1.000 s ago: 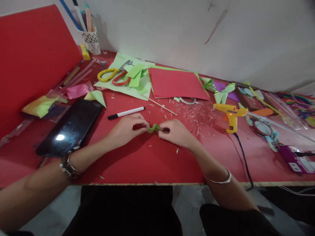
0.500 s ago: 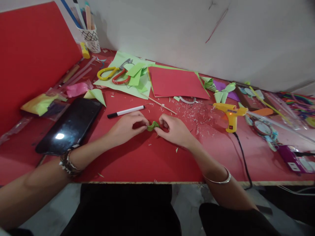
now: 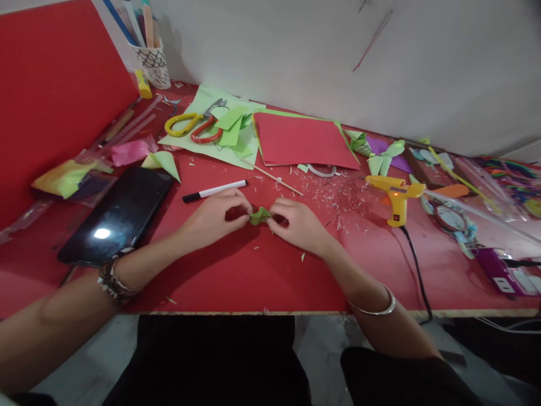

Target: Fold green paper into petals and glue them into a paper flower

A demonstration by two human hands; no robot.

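Note:
A small curled piece of green paper (image 3: pixel 260 216) is held between my two hands, just above the red tabletop. My left hand (image 3: pixel 222 213) pinches its left end between thumb and fingers. At the other end, my right hand (image 3: pixel 297 223) pinches it the same way. The paper bows upward in the middle. Just behind my left hand lies a white marker (image 3: pixel 222 189) with a black cap. A thin wooden stick (image 3: pixel 276 179) rests behind the green paper.
A yellow glue gun (image 3: pixel 395 197), its light lit, stands at right with its cord over the table edge. Scissors (image 3: pixel 183 124) and green scraps lie on pale green paper at the back, beside red sheets (image 3: pixel 304 141). A black phone (image 3: pixel 118 217) lies at left, near a pen cup (image 3: pixel 154 65).
The green paper now spans wider between my hands, showing more of its length. My left hand has shifted slightly left; both hands keep their pinch.

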